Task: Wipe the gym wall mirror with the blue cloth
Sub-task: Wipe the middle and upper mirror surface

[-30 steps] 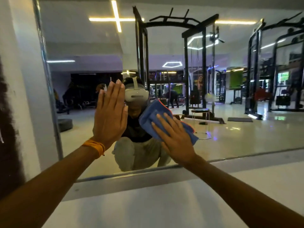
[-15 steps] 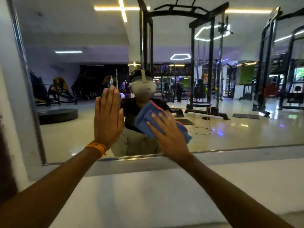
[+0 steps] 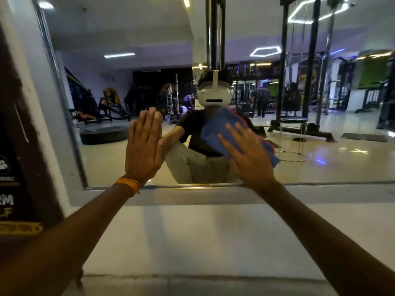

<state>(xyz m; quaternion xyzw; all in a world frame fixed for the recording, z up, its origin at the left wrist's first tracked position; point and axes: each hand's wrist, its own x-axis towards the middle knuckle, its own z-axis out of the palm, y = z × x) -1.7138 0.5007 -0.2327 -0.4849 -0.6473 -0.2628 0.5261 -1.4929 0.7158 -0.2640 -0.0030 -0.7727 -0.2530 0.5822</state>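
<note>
The wall mirror fills the upper view and reflects a gym hall. My right hand lies flat with fingers spread, pressing the blue cloth against the glass near the mirror's lower edge. The cloth has a red trim and is partly hidden under my palm. My left hand rests flat on the glass to the left, fingers together, holding nothing. An orange band sits on that wrist.
A metal frame borders the mirror on the left, and a grey strip runs under its bottom edge. Below is a pale wall face. A dark poster covers the wall at far left.
The view has moved down and closer to the mirror's lower left corner. My right hand and the cloth have slid slightly on the glass. My left hand stays flat on the mirror.
</note>
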